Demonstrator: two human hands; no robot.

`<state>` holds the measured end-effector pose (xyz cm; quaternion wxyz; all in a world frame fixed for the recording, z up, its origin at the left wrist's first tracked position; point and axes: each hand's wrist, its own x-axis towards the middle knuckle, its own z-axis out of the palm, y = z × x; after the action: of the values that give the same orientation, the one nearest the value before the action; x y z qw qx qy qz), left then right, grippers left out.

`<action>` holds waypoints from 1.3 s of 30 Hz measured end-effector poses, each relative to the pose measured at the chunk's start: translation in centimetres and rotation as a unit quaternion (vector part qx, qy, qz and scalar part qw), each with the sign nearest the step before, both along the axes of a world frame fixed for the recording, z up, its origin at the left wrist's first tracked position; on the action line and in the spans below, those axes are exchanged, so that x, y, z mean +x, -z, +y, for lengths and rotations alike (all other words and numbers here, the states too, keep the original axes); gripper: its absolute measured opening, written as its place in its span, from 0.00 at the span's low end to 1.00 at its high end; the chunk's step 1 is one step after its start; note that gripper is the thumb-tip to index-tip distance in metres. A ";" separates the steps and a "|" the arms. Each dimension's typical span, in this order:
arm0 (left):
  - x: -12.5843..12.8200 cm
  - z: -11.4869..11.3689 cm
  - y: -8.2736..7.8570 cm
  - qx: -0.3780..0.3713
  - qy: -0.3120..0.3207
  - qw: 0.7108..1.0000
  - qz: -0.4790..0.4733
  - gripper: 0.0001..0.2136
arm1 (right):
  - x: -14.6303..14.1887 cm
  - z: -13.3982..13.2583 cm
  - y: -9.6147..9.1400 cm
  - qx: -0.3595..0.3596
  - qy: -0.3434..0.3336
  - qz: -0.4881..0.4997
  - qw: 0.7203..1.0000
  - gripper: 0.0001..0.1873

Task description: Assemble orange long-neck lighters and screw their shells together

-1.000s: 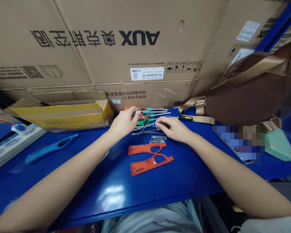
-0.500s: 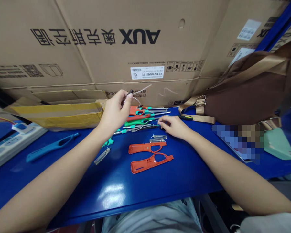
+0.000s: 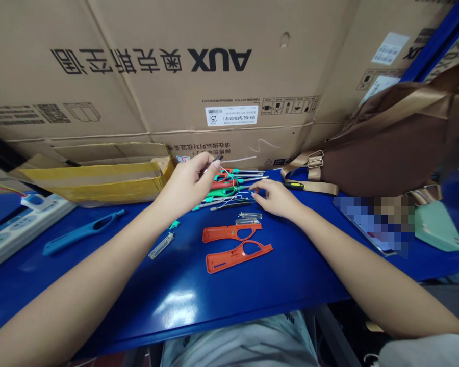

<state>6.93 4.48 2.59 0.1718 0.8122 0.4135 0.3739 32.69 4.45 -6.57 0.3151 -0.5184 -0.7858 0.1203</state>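
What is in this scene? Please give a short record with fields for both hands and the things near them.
Left hand: raised, pinching a thin wire
Right hand: open, fingertips on the table by the lighter pile
Before the hands: two orange shells, side by side
Left side: blue shell, clear tube, power strip
Behind: cardboard box, brown bag

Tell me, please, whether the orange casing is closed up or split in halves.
Split: the upper half-shell and lower half-shell lie apart on the blue table.
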 end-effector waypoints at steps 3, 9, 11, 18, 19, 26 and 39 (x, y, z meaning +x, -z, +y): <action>0.1 -0.9 0.6 -0.046 0.023 0.999 -0.008 0.15 | -0.3 -0.9 -1.3 0.000 -0.065 0.028 0.998 0.22; -0.6 -2.2 2.6 -0.151 0.066 0.985 -0.042 0.17 | -2.4 -3.1 -2.8 -0.119 -0.235 0.136 0.955 0.33; -1.0 -2.8 3.2 -0.182 0.082 0.978 -0.053 0.18 | -3.2 -3.4 -2.5 -0.125 -0.226 0.161 0.953 0.28; -2.2 -4.5 5.0 -0.285 0.118 0.949 -0.070 0.17 | -4.2 -3.5 -2.0 -0.095 -0.264 0.146 0.949 0.11; -2.4 -4.6 5.2 -0.288 0.116 0.948 -0.072 0.17 | -4.2 -3.6 -2.1 -0.110 -0.274 0.140 0.945 0.11; -3.0 -4.8 6.5 -0.250 0.130 0.959 -0.007 0.19 | -3.8 -4.1 -3.2 -0.085 -0.239 0.029 0.967 0.19; -2.5 -6.1 6.6 -0.262 0.154 0.950 0.079 0.16 | -3.5 -4.5 -3.6 -0.202 -0.274 0.056 0.938 0.20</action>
<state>4.41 -1.57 -4.02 0.4004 0.8193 0.3794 0.1562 29.21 -0.01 -3.00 0.2014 -0.3279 -0.8378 0.3874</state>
